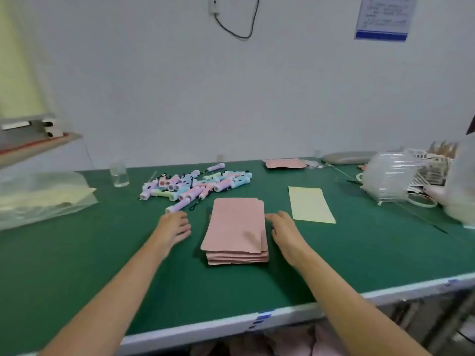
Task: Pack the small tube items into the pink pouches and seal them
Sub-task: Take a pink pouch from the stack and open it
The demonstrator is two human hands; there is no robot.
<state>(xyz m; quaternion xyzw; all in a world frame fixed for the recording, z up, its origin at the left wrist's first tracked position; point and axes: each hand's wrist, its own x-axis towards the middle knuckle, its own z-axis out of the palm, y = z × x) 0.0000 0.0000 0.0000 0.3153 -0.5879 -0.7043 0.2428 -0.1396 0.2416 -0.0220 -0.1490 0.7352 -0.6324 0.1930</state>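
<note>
From the head view, my left hand [174, 227] lies loose and empty on the bench [102, 265], just left of the pouches [236, 227]. My right hand [285, 232] is flat and empty too, with its fingers along the right edge of the stack; I cannot tell whether they touch it. The pouches sit stacked mid-bench, slightly fanned. The tubes [195, 183] lie heaped behind them toward the far edge, the nearest one just beyond my left fingertips.

I judge the step to be lifting off one pouch. To do it well I should peel only the top one at a loose corner, steady the rest with the other hand, and open its mouth before reaching for a tube.

The bench is green matting with a pale front edge. A yellow sheet [309, 204] lies right of the stack, a beaker [119, 174] stands near the far left, and a bag [43, 199] fills the left end. Behind is a white wall with a notice [383, 16] and a cable [239, 24].
</note>
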